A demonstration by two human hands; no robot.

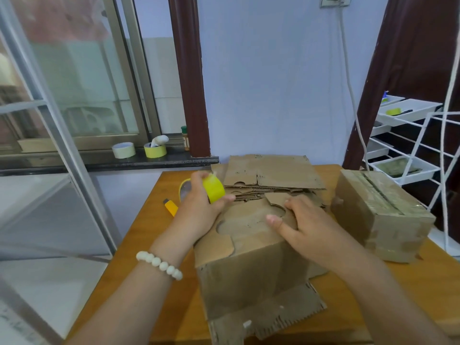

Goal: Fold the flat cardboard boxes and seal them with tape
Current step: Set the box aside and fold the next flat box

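Note:
A folded-up cardboard box [249,275] stands on the wooden table [139,245] in front of me, its top flaps with round cut-outs folded down. My left hand [199,207] grips a yellow tape roll [214,189] at the box's far left top edge. My right hand [298,220] lies flat on the top flaps, fingers spread, pressing them down. A stack of flat cardboard boxes [271,173] lies behind the box. A sealed, taped box [378,215] sits on the right of the table.
A yellow utility knife [170,207] lies on the table to the left. Two more tape rolls [139,149] sit on the dark window sill. A white wire rack with trays [408,145] stands at the right. A glass door frame is at the left.

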